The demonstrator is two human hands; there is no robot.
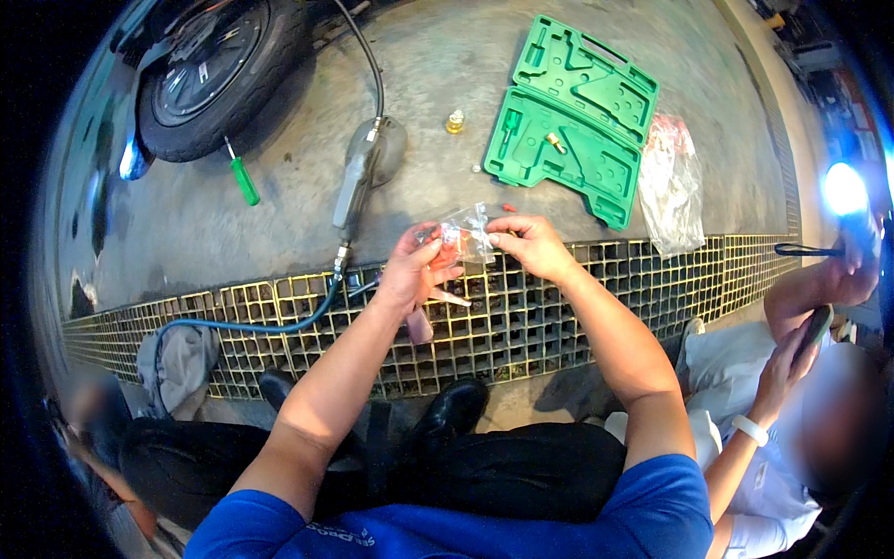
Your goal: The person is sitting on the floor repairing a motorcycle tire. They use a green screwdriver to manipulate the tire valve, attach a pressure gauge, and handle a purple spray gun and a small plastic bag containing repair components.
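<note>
Above the floor grating, my left hand (410, 268) is closed on a small clear plastic bag (468, 238) with something reddish in or behind it. My right hand (531, 244) pinches at the bag's right edge. Whether its fingertips also hold a small part is too fine to tell. Below my left hand hangs a pinkish flat piece (419, 326) whose kind I cannot make out. Just beyond my right hand lies a tiny red piece (508, 208). Farther off stands a small yellowish bottle (454, 121).
An open green tool case (573, 121) holds a brass fitting (555, 142). A crumpled plastic bag (672, 186) lies beside it. At left are a wheel (219, 74), a green screwdriver (244, 182) and an air inflator gun (352, 191) with its hose. Another person (764, 419) sits at right with a bright light.
</note>
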